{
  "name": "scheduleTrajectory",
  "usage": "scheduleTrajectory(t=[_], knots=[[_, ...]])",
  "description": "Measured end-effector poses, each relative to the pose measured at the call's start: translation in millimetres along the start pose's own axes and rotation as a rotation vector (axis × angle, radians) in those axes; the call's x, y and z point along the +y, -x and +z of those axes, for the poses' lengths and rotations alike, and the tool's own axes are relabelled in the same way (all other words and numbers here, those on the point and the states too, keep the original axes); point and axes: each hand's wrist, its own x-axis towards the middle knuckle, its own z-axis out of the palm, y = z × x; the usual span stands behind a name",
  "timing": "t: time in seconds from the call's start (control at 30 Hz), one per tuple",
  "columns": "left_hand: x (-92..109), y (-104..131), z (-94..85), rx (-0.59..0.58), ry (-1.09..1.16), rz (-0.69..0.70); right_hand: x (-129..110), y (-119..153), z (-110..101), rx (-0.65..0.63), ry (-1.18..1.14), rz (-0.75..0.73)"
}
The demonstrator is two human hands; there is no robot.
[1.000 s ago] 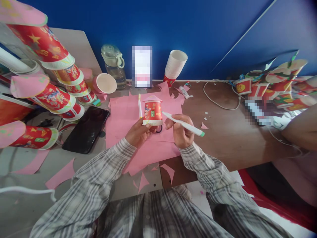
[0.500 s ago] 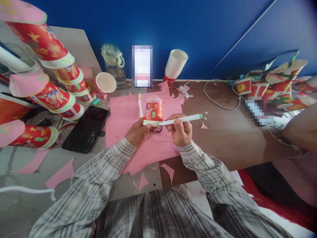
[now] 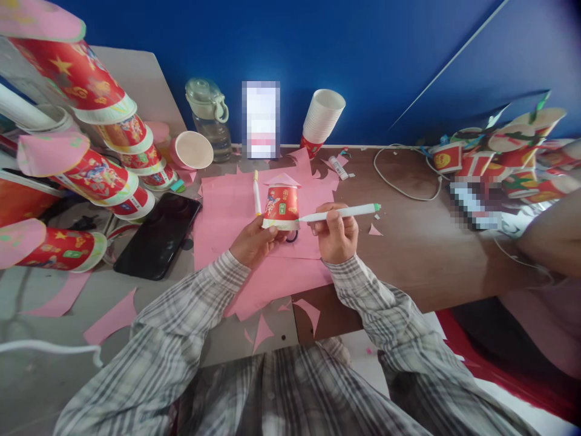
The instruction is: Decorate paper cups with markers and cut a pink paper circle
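My left hand (image 3: 258,241) is closed on the lower edge of a red paper cup (image 3: 282,204), which is upside down with its white rim at the bottom. A small pink paper cone (image 3: 282,180) sits on top of the cup. Between the fingers of my right hand (image 3: 338,235) is a white marker pen (image 3: 351,212) with a green end pointing right. The pen's tip is close to the cup's lower right side; whether they touch I cannot tell. Beneath both hands lie pink paper sheets (image 3: 218,254). A white and yellow marker (image 3: 257,194) lies left of the cup.
Cup towers with pink cone tops (image 3: 104,175) stand at the left, near a black phone (image 3: 158,239). Behind are a water bottle (image 3: 206,124), a lit screen (image 3: 261,121) and stacked cups (image 3: 323,115). A glue stick (image 3: 338,168), a white cable (image 3: 403,195) and a person's arm (image 3: 554,236) are rightward.
My right hand and the marker pen have shifted right and slightly back from the cup's rim. My left hand keeps its hold on the cup, nearly unmoved.
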Motion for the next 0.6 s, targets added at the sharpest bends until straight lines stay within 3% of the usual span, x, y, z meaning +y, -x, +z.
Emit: scheduleTrajectory(t=[0.3, 0.5, 0.6], knots=[[1.5, 0.0, 3.5, 0.009, -0.013, 0.011, 5.4, 4.6, -2.1, -0.134, 0.033, 0.037], [2.3, 0.6, 2.9, 0.002, 0.002, -0.010, 5.0, -0.8, -0.8, -0.036, 0.032, -0.003], [2.2, 1.2, 3.8, 0.008, 0.011, -0.009, 3.8, -0.5, -1.3, -0.059, 0.001, 0.008]])
